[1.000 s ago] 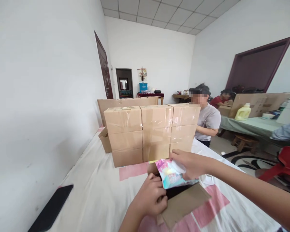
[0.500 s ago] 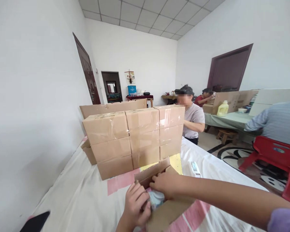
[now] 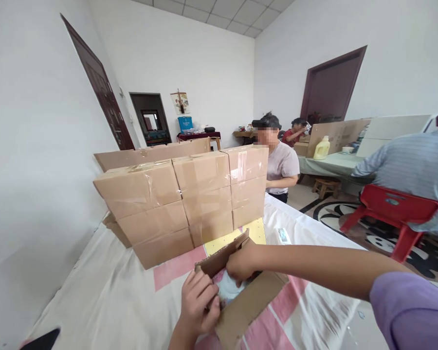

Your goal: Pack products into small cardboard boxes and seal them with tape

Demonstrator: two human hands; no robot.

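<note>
Across a worktop (image 3: pixel 69 311) spread with creased, loose cloth (image 3: pixel 138 296) in white and pink, I look down through the head camera from far off. Its biggest load is a stack of taped cartons (image 3: pixel 204 197), three across and three high on the side facing me; a co-worker (image 3: pixel 282 163) in a pale shirt is beyond its right end. Nearer, apart from the stack, sits an open cardboard box (image 3: pixel 250 308), one flap spread toward me, another raised at the far side.

My two hands are apart. The left hand (image 3: pixel 200 297) is clamped on the box's left edge, fingers curled over it. The right hand (image 3: pixel 243 262) reaches inside; its fingertips are hidden, so I cannot tell whether they grip or merely press. Beneath it, inside the box, lies a pale blue packet (image 3: pixel 227 289), partly covered. Smallest is a white object (image 3: pixel 282 236) near my right forearm (image 3: pixel 314 265).

If my left grip slackened, I judge, a hard push could slide the box into the stack; a crooked packet could snag on cardboard.
</note>
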